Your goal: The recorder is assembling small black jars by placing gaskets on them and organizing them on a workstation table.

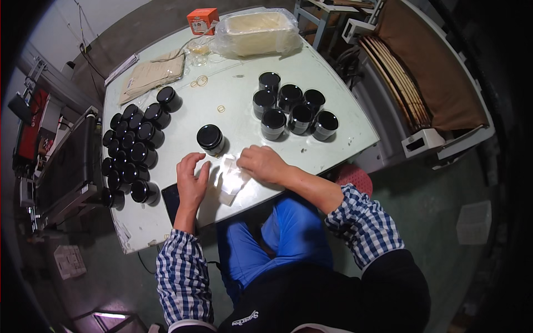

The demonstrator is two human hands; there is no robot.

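A single jar with a glossy black lid (pixel 209 137) stands just beyond my hands. My left hand (pixel 191 180) is beside it on the near left, thumb and fingers apart and nothing between them. Between the two hands lie thin, shiny, pale strips, perhaps labels or film (pixel 228 180); glare washes out their detail. Over their right edge, my right hand (pixel 265 164) has its fingers curled together with the tips pointing down. Whatever is under those fingertips is hidden.
Many black-lidded jars (pixel 143 154) crowd the table's left side; several more (pixel 300 118) stand right. Toward the back are a brown paper packet (pixel 152 75), rubber bands (pixel 221 109), an orange box (pixel 202 21) and a plastic-wrapped tub (pixel 256 33). A dark flat object (pixel 171 201) lies by my left wrist.
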